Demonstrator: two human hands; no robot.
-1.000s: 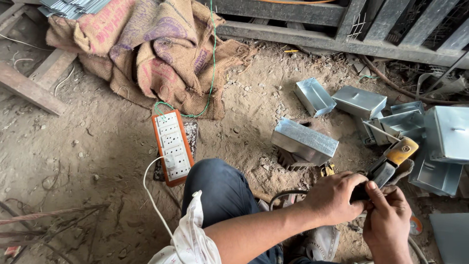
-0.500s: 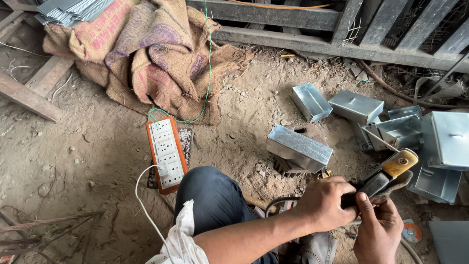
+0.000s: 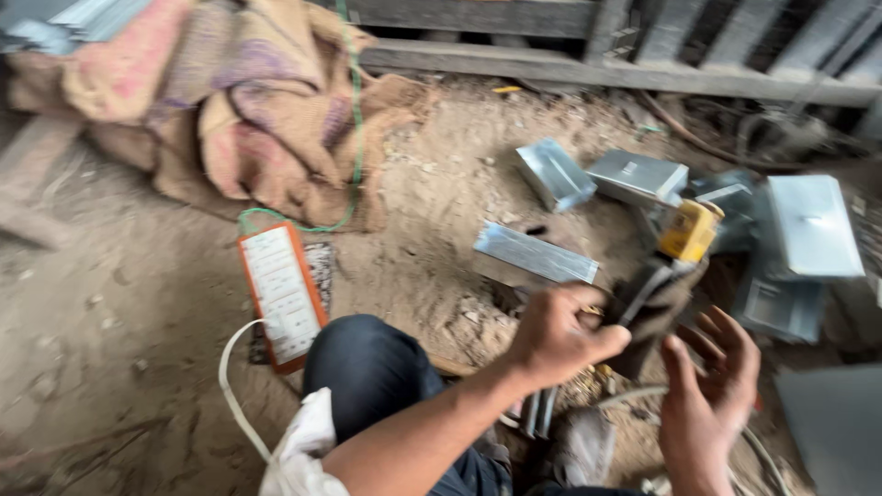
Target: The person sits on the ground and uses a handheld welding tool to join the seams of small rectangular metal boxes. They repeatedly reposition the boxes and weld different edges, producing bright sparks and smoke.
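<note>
The left hand (image 3: 560, 335) is closed in a fist around the dark body of a power tool (image 3: 657, 294) with a yellow end, held low over the dirt floor (image 3: 156, 312) just in front of the person's knee (image 3: 367, 367); the right hand (image 3: 712, 386) sits beside it with its fingers (image 3: 726, 335) spread open, holding nothing and not clearly touching the tool. With only one hand gripping, the tool could twist or slip, and an open palm so close to its working end risks being caught if it runs. A cable (image 3: 634, 400) loops near the feet and a white cord (image 3: 230, 386) leads to the orange power strip (image 3: 280, 294) lying in the dust, so a snag or grit in the sockets looks possible. The folded sheet-metal boxes (image 3: 808, 225) and the flat metal strip (image 3: 535, 252) near the hands may have sharp edges. The picture is blurred by motion: the tool's working end is hidden behind the left hand, its kind cannot be told, and whether it is plugged in is unclear. The burlap sacks (image 3: 230, 110) and wooden beams (image 3: 588, 64) beyond are soft, and the right-hand corner is cut off.
</note>
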